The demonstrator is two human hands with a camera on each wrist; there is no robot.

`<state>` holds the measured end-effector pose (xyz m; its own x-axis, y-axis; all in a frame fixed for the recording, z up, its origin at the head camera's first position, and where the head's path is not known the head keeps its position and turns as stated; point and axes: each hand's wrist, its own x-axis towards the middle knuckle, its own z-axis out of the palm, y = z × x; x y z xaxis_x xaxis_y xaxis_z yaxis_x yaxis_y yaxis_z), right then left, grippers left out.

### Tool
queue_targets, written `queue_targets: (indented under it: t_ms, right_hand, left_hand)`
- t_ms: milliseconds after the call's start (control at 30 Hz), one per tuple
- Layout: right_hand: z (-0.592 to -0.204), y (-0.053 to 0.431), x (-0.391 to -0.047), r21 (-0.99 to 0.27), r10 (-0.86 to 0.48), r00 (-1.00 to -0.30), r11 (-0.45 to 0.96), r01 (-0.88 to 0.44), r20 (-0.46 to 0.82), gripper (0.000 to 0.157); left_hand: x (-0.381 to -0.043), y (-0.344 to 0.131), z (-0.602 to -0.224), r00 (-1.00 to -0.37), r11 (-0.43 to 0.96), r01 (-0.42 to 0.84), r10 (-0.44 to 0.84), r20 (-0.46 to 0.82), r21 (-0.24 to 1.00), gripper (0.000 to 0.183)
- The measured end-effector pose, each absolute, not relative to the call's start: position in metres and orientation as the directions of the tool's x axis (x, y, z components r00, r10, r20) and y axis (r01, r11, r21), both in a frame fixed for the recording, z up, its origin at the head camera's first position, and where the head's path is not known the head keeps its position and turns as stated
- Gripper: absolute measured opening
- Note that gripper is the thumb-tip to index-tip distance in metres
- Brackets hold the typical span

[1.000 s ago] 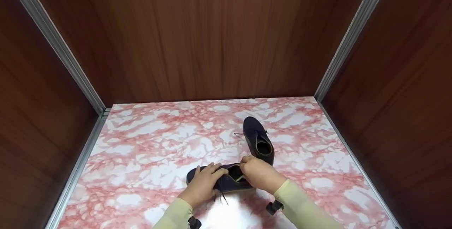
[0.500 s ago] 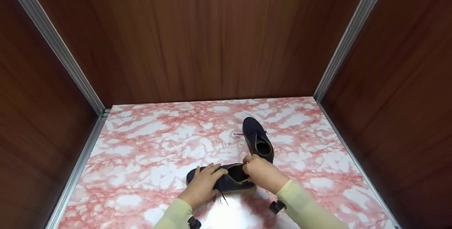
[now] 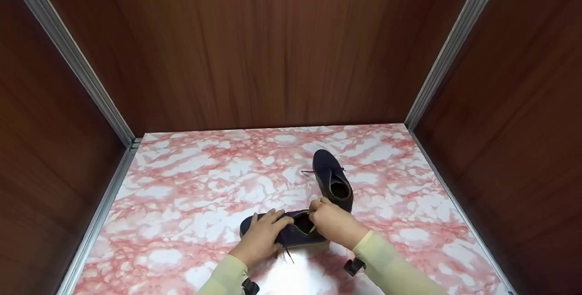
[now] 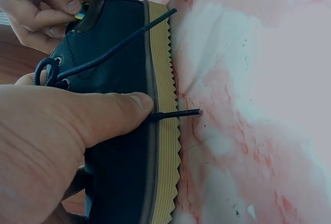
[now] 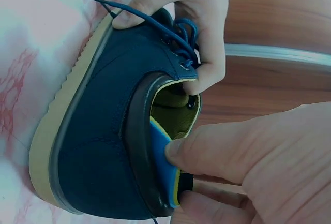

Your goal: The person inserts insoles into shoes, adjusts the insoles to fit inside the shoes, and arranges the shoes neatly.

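A dark navy lace-up shoe (image 3: 300,242) with a ridged tan sole lies crosswise on the surface, toe to the left. My left hand (image 3: 260,239) grips it over the front part, the thumb on the near side in the left wrist view and the fingers across the top. At the heel opening, my right hand (image 3: 337,223) pinches a blue insole (image 5: 164,159) with a yellow edge between thumb and fingers. Part of the insole sits inside the shoe; how far in it reaches is hidden. Untied-looking lace ends (image 4: 106,54) hang over the shoe's side.
A second navy shoe (image 3: 325,164) stands just behind my right hand, toe pointing away, its lace trailing left. The surface (image 3: 204,172) has a red and white marbled pattern. Brown wood-look panels (image 3: 282,49) with metal edge rails enclose the back and sides.
My right hand shifts slightly right along the heel opening, then back left. The light strip of insole seen in the opening earlier shows less now. My left hand and both shoes stay put.
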<state>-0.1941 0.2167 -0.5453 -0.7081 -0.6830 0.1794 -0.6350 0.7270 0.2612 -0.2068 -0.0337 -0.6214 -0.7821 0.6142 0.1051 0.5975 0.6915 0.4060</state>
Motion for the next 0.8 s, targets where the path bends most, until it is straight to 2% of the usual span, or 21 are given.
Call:
queue_targets:
  t_ms: [600, 700, 800]
  right_hand:
    - [-0.561, 0.217, -0.196, 0.265, -0.688, -0.682, 0.726, -0.635, 0.249, 0.005]
    - [-0.561, 0.219, -0.195, 0.228, -0.68, -0.685, 0.733, -0.64, 0.263, 0.007]
    - [-0.565, 0.223, -0.193, 0.139, -0.657, -0.694, 0.748, -0.649, 0.296, 0.008]
  left_hand:
    - [-0.206, -0.034, -0.621, -0.789, 0.699, 0.583, 0.609, 0.083, 0.415, 0.074]
    - [-0.206, -0.034, -0.62, -0.792, 0.701, 0.578, 0.605, 0.08, 0.418, 0.075]
    - [-0.206, -0.033, -0.62, -0.792, 0.698, 0.578, 0.605, 0.084, 0.423, 0.074]
